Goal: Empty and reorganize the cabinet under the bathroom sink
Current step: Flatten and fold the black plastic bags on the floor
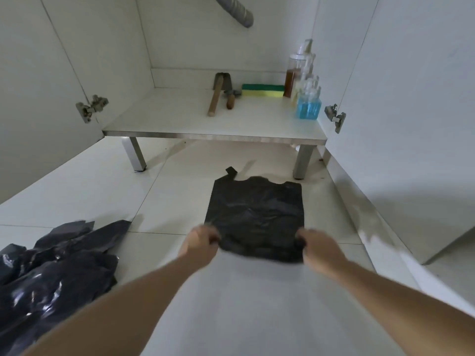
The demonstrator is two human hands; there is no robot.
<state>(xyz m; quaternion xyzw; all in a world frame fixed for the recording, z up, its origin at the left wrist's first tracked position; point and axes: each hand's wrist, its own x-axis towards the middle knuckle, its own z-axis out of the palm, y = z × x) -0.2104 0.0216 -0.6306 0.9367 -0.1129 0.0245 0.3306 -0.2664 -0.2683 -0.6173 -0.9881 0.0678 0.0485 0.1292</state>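
Note:
A flat black plastic bag (257,214) lies spread on the white tiled floor in front of the open cabinet. My left hand (201,240) pinches its near left corner and my right hand (317,246) pinches its near right corner. The bag's handles point toward the cabinet. On the cabinet floor (167,119) lie two wooden-handled tools (216,97), a green and yellow sponge (262,90) and, at the right, a row of bottles with a blue-liquid bottle (308,107) in front and a brown-liquid bottle (293,78) at the back.
A heap of crumpled black plastic bags (51,273) lies on the floor at the lower left. Both cabinet doors stand open, with hinges (91,107) on each side. A grey drain hose (237,10) hangs from the top. Metal legs (135,155) raise the cabinet.

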